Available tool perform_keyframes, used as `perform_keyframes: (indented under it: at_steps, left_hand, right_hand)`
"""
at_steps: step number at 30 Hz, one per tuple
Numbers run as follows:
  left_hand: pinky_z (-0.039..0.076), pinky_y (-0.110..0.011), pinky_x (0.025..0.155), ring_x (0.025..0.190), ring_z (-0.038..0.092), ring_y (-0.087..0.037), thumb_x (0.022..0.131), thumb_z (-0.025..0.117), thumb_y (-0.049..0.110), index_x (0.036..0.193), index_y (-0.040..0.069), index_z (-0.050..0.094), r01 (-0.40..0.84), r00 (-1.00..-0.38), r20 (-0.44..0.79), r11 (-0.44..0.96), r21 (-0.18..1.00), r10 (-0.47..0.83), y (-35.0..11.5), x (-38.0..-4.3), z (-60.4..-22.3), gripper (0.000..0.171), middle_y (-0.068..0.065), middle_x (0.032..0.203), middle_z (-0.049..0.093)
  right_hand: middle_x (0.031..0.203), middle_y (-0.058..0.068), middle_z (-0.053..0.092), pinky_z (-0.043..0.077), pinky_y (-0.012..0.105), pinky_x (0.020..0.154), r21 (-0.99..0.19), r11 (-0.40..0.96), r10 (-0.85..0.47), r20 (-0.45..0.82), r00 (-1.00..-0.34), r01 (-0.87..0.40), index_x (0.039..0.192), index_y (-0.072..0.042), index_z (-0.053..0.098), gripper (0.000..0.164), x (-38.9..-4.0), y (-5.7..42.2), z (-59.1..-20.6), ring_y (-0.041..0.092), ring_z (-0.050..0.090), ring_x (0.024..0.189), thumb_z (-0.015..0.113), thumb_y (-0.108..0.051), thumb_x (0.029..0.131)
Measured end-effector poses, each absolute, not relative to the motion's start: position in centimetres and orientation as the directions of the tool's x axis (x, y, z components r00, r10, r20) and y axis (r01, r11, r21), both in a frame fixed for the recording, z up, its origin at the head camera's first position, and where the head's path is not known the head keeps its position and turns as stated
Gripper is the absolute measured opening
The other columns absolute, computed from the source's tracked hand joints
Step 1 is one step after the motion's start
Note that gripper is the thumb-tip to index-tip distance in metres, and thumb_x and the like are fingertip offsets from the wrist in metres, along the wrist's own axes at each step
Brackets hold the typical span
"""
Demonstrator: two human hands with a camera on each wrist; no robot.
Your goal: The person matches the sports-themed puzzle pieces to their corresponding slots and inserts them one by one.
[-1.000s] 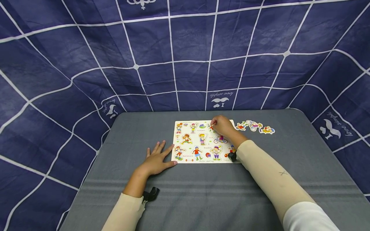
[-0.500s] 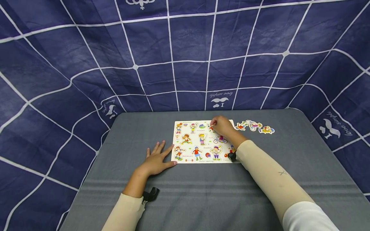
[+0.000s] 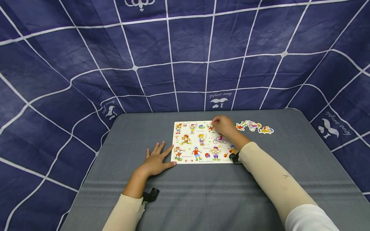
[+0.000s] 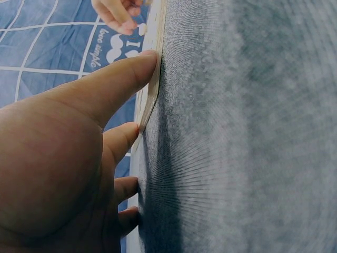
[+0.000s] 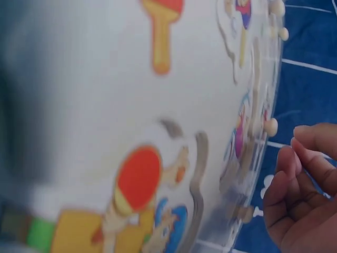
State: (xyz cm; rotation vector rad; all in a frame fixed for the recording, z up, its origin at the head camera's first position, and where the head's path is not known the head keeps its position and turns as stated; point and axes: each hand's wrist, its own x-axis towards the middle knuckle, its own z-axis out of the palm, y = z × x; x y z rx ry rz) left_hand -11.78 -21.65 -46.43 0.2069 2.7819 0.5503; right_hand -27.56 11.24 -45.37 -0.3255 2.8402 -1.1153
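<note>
A white wooden peg puzzle board (image 3: 208, 154) with cartoon sports figures lies on the grey table. My left hand (image 3: 156, 163) is spread at its left side, thumb and index fingertips against the board's edge; the left wrist view shows the thumb (image 4: 126, 76) at that edge. My right hand (image 3: 225, 126) hovers at the board's upper right corner, fingers loosely bent with nothing between them. A red figure piece (image 3: 211, 129) sits in the board just below its fingertips. In the right wrist view, a wooden peg (image 5: 270, 126) stands apart from the fingers.
Three loose figure pieces lie right of the board: a red one (image 3: 241, 125), a cyclist (image 3: 252, 125) and a yellow and blue one (image 3: 266, 129). A dark blue gridded cloth (image 3: 188, 77) surrounds the grey table (image 3: 202, 192) at the back and sides.
My right hand has let go of the red figure piece and shifted slightly right, showing more of that piece. My left hand has kept its place at the board's edge.
</note>
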Motion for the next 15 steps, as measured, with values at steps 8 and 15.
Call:
perform_keyframes:
  at_steps: [8, 15]
  left_hand:
    - [-0.005, -0.073, 0.119, 0.159, -0.002, -0.037, 0.091, 0.061, 0.066, 0.160, 0.035, 0.028, 0.076, -0.945, -0.263, 0.915, 0.397, 0.193, -21.5, -11.8, -46.4, 0.083, -0.011, 0.172, 0.008]
    - [-0.005, -0.073, 0.120, 0.159, -0.002, -0.037, 0.091, 0.062, 0.065, 0.160, 0.035, 0.029, 0.075, -0.945, -0.264, 0.913, 0.400, 0.193, -21.5, -11.7, -46.3, 0.082, -0.012, 0.172, 0.008]
  right_hand:
    - [0.107, 0.013, 0.068, 0.046, 0.040, 0.089, -0.710, 0.689, -0.190, 0.015, -0.982, -0.144, 0.110, -0.007, 0.069, 0.019, -27.3, 13.0, -44.9, 0.028, 0.061, 0.097, 0.061, -0.019, 0.099]
    - [0.106, 0.013, 0.068, 0.051, 0.028, 0.068, -0.730, 0.671, -0.158, 0.035, -0.987, -0.133, 0.111, -0.007, 0.069, 0.020, -26.7, 14.2, -44.2, 0.025, 0.065, 0.081, 0.061, -0.021, 0.100]
